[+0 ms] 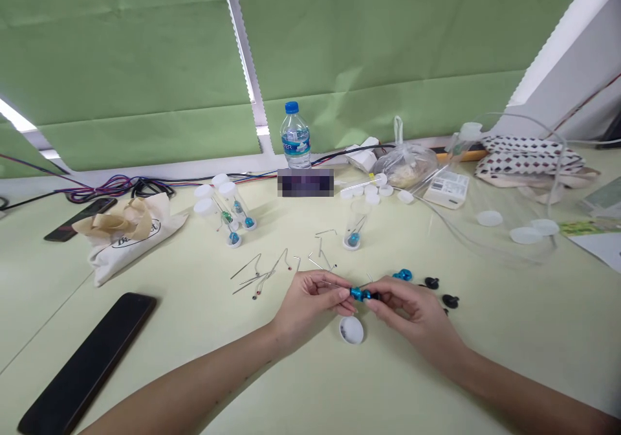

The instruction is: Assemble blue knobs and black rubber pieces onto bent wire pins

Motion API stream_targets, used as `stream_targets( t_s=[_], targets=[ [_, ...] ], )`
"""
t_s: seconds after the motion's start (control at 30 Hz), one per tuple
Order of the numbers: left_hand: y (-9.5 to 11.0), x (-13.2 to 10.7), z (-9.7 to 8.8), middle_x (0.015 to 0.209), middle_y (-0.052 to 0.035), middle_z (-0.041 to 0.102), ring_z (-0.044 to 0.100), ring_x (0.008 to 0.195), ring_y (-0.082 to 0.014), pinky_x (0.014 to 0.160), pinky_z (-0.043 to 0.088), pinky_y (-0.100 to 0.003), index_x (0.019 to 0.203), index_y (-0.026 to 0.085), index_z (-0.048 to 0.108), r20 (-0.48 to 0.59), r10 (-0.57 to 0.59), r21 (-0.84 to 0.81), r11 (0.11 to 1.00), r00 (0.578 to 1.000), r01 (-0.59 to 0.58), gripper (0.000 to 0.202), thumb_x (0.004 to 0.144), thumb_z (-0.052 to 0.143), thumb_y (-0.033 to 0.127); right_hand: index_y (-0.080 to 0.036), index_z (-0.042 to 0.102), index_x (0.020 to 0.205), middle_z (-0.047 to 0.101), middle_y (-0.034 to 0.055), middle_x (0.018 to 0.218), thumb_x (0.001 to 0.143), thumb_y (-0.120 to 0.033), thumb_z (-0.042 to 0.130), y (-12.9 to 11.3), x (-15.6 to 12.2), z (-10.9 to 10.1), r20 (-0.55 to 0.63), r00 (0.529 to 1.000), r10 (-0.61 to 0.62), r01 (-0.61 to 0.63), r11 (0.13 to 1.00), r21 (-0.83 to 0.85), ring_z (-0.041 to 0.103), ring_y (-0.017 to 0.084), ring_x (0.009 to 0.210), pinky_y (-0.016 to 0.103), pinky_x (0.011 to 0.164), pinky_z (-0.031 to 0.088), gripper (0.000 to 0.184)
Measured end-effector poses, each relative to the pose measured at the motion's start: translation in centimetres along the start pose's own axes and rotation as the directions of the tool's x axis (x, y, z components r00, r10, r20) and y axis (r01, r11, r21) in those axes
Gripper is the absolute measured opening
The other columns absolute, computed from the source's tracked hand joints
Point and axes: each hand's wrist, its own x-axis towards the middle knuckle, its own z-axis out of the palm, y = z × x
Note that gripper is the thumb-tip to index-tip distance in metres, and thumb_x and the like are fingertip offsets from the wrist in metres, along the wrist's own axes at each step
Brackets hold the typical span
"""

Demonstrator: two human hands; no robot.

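Note:
My left hand (317, 298) pinches a small shiny blue metal part (358, 294) between thumb and fingers, with a thin metal rod along the fingers. At its other end, my right hand (412, 305) is closed on the same part, where a dark piece shows at the fingertips. Just below the hands lies a white cap (351, 330) with tiny dark bits in it. To the left are loose bent metal rods (262, 276). Beyond my right hand sit another blue part (402, 275) and several black knob-like pieces (450, 301).
Clear capped tubes (233, 211) with blue parts stand left; one tube (353, 228) stands mid-table. White caps (372, 198), a plastic bag (407, 162) and a water bottle (295, 138) are behind. A black phone (90, 360) and cloth pouch (130, 237) lie left; cables (111, 188) run along the back.

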Motion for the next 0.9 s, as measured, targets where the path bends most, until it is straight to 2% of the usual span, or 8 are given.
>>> stream_targets(
  t_s=[0.07,0.23,0.4,0.57,0.67,0.8,0.9],
  targets=[
    [-0.1,-0.1,0.0,0.079,-0.0093,0.074,0.070,0.066,-0.0144,0.067,0.057,-0.026,0.092,0.009,0.072,0.031,-0.022,-0.029,0.999,0.999,0.023,0.024,0.073,0.079,0.022,-0.021,0.070,0.094,0.070,0.0063,0.086,0.088,-0.036,0.059,-0.1,0.0,0.0,0.014,1.000,-0.013,0.013,1.000,0.000,0.065,0.019,0.076,0.031,0.067,0.053,0.019],
    [-0.7,-0.2,-0.1,0.073,-0.0081,0.073,0.069,0.061,-0.0151,0.064,0.055,-0.028,0.086,0.009,0.070,0.059,-0.055,-0.050,0.997,0.997,0.058,0.026,0.067,0.083,0.019,-0.023,0.070,0.096,0.070,0.0038,0.082,0.089,-0.034,0.058,0.0,0.0,0.0,0.078,0.996,-0.044,0.046,0.998,-0.035,0.063,0.016,0.070,0.028,0.061,0.050,0.017],
    [-1.3,-0.1,-0.1,0.071,-0.0071,0.072,0.067,0.063,-0.0142,0.065,0.052,-0.028,0.085,0.010,0.071,0.103,-0.039,-0.065,0.997,0.994,0.046,0.026,0.063,0.084,0.015,-0.024,0.069,0.097,0.069,0.0036,0.081,0.090,-0.035,0.058,-0.2,-0.1,0.0,0.102,0.990,-0.094,0.103,0.991,-0.088,0.062,0.016,0.069,0.028,0.060,0.049,0.017],
    [-1.6,0.0,-0.2,0.070,-0.0068,0.072,0.066,0.064,-0.0144,0.066,0.051,-0.029,0.083,0.010,0.073,0.079,-0.022,-0.048,0.999,0.997,0.026,0.021,0.066,0.083,0.015,-0.024,0.068,0.096,0.070,0.0047,0.082,0.091,-0.034,0.057,-0.3,-0.2,0.0,0.101,0.984,-0.149,0.157,0.985,-0.072,0.063,0.018,0.071,0.030,0.060,0.050,0.015],
    [-1.4,-0.1,-0.2,0.073,-0.0078,0.073,0.067,0.064,-0.0144,0.068,0.051,-0.029,0.083,0.010,0.073,0.066,-0.025,-0.060,0.998,0.997,0.029,0.021,0.065,0.083,0.014,-0.025,0.068,0.096,0.071,0.0037,0.081,0.090,-0.036,0.059,-0.2,-0.2,0.0,0.094,0.988,-0.122,0.125,0.992,-0.024,0.064,0.017,0.070,0.030,0.061,0.053,0.015],
    [-0.8,-0.1,-0.2,0.069,-0.0059,0.073,0.066,0.060,-0.0129,0.066,0.051,-0.027,0.081,0.010,0.073,0.033,-0.032,-0.094,0.995,0.999,0.035,0.022,0.063,0.085,0.014,-0.027,0.060,0.115,0.071,0.0030,0.092,0.086,-0.037,0.064,0.0,-0.4,0.1,0.069,0.997,-0.045,0.041,0.997,0.058,0.066,0.017,0.077,0.030,0.070,0.057,0.031],
    [-0.4,0.0,-0.3,0.068,-0.0053,0.072,0.067,0.062,-0.0141,0.066,0.052,-0.027,0.080,0.010,0.073,-0.006,-0.047,-0.084,0.995,0.999,0.047,0.021,0.064,0.085,0.017,-0.027,0.057,0.117,0.069,0.0022,0.091,0.087,-0.034,0.064,0.3,-0.7,0.1,0.036,0.997,-0.070,0.070,0.997,0.027,0.066,0.016,0.078,0.030,0.071,0.058,0.032]
  ],
)
